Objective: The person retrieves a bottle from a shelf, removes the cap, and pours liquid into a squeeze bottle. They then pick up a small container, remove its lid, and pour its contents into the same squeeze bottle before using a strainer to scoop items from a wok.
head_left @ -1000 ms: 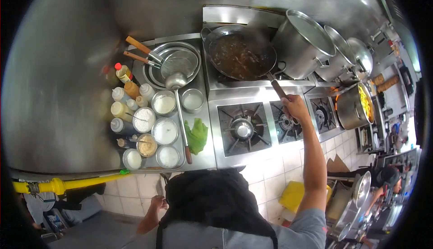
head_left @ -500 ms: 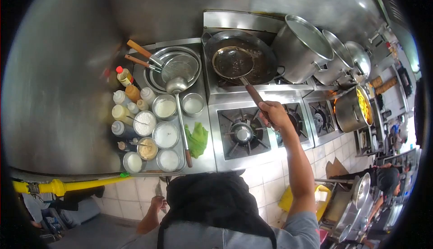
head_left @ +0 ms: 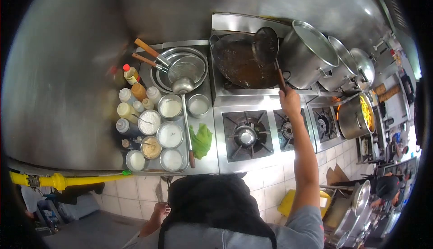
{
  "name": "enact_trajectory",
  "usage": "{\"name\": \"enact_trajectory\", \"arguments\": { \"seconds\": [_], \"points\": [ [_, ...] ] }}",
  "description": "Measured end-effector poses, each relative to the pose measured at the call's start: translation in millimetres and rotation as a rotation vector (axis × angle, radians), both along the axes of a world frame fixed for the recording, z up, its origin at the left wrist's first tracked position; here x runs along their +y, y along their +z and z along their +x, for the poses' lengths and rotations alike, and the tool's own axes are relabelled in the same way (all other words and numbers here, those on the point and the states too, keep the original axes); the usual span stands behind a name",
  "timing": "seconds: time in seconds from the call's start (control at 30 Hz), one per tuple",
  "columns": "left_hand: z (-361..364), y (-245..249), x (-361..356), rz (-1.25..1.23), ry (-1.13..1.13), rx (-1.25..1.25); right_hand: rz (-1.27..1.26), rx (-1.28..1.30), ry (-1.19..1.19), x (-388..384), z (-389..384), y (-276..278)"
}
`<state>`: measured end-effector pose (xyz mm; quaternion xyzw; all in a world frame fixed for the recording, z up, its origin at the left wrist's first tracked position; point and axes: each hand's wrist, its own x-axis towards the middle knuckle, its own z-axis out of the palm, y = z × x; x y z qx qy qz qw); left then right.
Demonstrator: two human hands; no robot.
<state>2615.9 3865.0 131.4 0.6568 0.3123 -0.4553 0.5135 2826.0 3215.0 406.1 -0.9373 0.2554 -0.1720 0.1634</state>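
My right hand [head_left: 290, 101] is closed around the brown handle of a round strainer [head_left: 265, 46]. The strainer's dark bowl is tilted up over the right side of a large dark wok [head_left: 234, 71], which holds brown liquid. My left hand [head_left: 161, 211] hangs low beside my black apron, away from the counter. Its fingers are curled, and what they may hold is hidden. A long-handled ladle [head_left: 182, 85] rests by nested metal bowls [head_left: 158, 83], where two wooden-handled sieves [head_left: 186, 68] lie.
Squeeze bottles [head_left: 126, 110] and several metal containers [head_left: 171, 134] stand on the left counter beside a green cloth [head_left: 201, 139]. Gas burners [head_left: 247, 136] lie before the wok. Tall pots [head_left: 311, 53] flank it; flames lick a pot [head_left: 354, 120] of yellow food. A co-worker [head_left: 387, 187] is at right.
My right hand has moved up and right, swinging the strainer from the wok's middle to its right side and tilting it. My left hand has shifted slightly lower.
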Motion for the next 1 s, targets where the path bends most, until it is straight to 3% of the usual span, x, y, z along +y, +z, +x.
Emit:
{"name": "enact_trajectory", "arguments": {
  "seconds": [0.17, 0.27, 0.33, 0.4, 0.47, 0.5, 0.57, 0.73, 0.8, 0.87, 1.0],
  "points": [
    [-7, 7, 0, -0.099, 0.060, -0.033, -0.056, 0.059, -0.081, -31, 18, -20],
    [-35, -126, 48, -0.234, 0.239, 0.193, 0.012, 0.099, -0.043, -30, 24, -31],
    [-35, -122, 39, -0.103, 0.221, 0.174, 0.054, 0.045, -0.050, -34, 30, -50],
    [-24, -83, 27, 0.028, 0.198, 0.156, 0.451, 0.083, -0.028, -17, 31, -43],
    [-9, -31, 21, -0.118, -0.179, -0.053, 0.535, 0.030, -0.010, -11, 34, -49],
    [-10, -20, 15, -0.117, -0.182, -0.056, 0.657, 0.020, 0.023, -14, 41, -62],
    [-11, -9, 6, -0.126, 0.173, -0.040, 0.864, -0.012, 0.069, -4, 43, -61],
    [-9, -33, 18, -0.070, -0.103, -0.100, 0.999, -0.049, 0.151, 22, 37, -53],
    [-14, -64, 30, -0.089, -0.185, -0.120, 1.045, -0.026, 0.137, 30, 34, -47],
    [-31, -120, 45, -0.161, 0.233, 0.139, 1.073, -0.025, 0.142, 34, 32, -48],
    [-33, -128, 46, -0.023, 0.165, 0.127, 1.119, -0.019, 0.150, 37, 28, -51]
  ]
}}
